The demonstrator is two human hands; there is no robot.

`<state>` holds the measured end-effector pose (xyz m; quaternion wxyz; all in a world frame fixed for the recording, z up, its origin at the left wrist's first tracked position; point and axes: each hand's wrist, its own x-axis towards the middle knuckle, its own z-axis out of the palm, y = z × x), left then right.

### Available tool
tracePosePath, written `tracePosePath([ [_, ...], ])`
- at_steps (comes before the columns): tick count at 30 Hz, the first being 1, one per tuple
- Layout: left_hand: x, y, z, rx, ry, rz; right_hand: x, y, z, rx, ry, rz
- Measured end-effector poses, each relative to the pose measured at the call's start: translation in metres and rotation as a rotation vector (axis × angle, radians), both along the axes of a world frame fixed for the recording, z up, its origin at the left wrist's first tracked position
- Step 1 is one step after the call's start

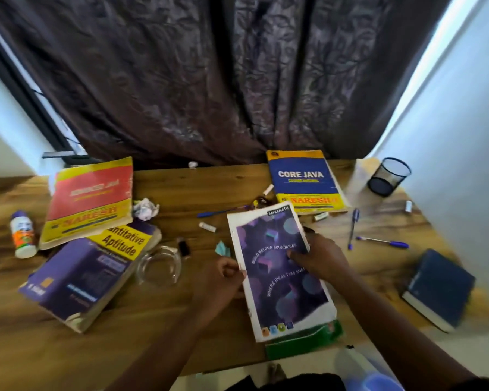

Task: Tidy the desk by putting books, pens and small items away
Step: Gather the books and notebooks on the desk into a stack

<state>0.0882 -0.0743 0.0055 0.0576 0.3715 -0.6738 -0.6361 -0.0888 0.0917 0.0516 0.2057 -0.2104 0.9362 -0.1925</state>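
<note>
— What do the hands have hold of?
— Both are on the purple notebook (277, 266). The left hand (223, 277) has its fingers (232, 270) curled in, pinching the notebook's left edge; the right hand (319, 256) grips the right edge, thumb on the cover.
— Where does it lie?
— Between the two hands, near the front of the counter (181, 190), its lower end over a green book (305, 341).
— What lies round the fingers?
— Just left of the left fingers, a glass bowl (158, 266); further left, the Quantitative Aptitude book (91, 275) under a red and yellow book (91, 201). Beyond the right fingers, the Core Java book (305, 180). To their right, two blue pens (378, 241), a mesh pen cup (388, 176) and a dark blue book (438, 289).
</note>
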Motion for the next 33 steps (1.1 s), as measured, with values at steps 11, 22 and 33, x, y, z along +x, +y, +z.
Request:
tracePosePath([
  [11,-0.014,0.054,-0.019,-0.577,-0.178,-0.148,-0.008,0.064,-0.045,0.147,0.022,-0.003],
  [22,-0.006,0.045,-0.022,-0.631,-0.314,-0.074,0.0,0.04,-0.055,-0.012,-0.013,0.068],
  [33,0.0,0.025,-0.005,-0.63,-0.371,-0.002,0.001,0.007,-0.051,-0.139,-0.07,0.157],
])
